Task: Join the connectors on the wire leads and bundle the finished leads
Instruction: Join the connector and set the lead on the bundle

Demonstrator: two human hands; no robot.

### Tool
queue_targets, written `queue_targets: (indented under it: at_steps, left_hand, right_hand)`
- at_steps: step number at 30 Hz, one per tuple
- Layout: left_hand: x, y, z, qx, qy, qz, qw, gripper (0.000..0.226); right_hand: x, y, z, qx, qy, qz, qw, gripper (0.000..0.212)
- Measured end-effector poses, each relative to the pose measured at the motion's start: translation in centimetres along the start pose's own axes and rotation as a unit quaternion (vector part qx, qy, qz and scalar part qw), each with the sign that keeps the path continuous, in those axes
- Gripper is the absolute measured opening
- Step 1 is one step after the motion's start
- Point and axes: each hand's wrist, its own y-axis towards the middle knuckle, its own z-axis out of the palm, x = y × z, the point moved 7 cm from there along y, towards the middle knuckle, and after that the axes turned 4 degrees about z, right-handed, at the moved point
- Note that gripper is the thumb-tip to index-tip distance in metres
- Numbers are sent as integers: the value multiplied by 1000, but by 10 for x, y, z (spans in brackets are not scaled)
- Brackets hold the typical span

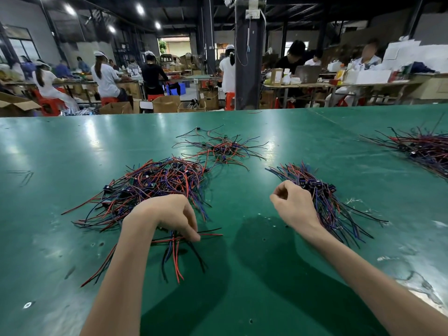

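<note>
A big loose pile of red, blue and black wire leads with small connectors lies left of centre on the green table. My left hand is at that pile's near edge, its fingers curled down and pinching a small handful of leads that trail toward me. My right hand hovers beside an aligned pile of leads on the right, fingers loosely curled with nothing visible in them; it covers that pile's left edge.
A smaller scatter of leads lies farther back at centre. Another pile of leads reaches the right edge. Scraps of clear tape lie right of the aligned pile. Several people work at benches beyond the table's far edge.
</note>
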Motion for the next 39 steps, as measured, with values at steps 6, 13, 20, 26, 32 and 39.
queue_targets:
  at_steps: [6,13,20,26,32,39]
  left_hand:
    - [-2,3,-7,-45,9,11,999,12]
    - [-31,-18,-46,-268,-330,192,885,5]
    - [-43,-23,-52,-294,-617,270,678,13]
    - [-52,6,-26,-278,-689,227,630,1]
    - [-50,23,-10,-309,-661,193,656,13]
    - [-57,36,14,-238,-557,145,783,7]
  right_hand:
    - [-2,1,3,12,15,4,1000,12]
    - [5,-4,16,102,149,13,984,14]
    - [35,-37,46,347,345,-2,872,24]
    - [44,-55,57,444,447,37,776,34]
    - [41,-55,56,460,462,83,753,31]
    - [37,-55,58,447,470,132,750,27]
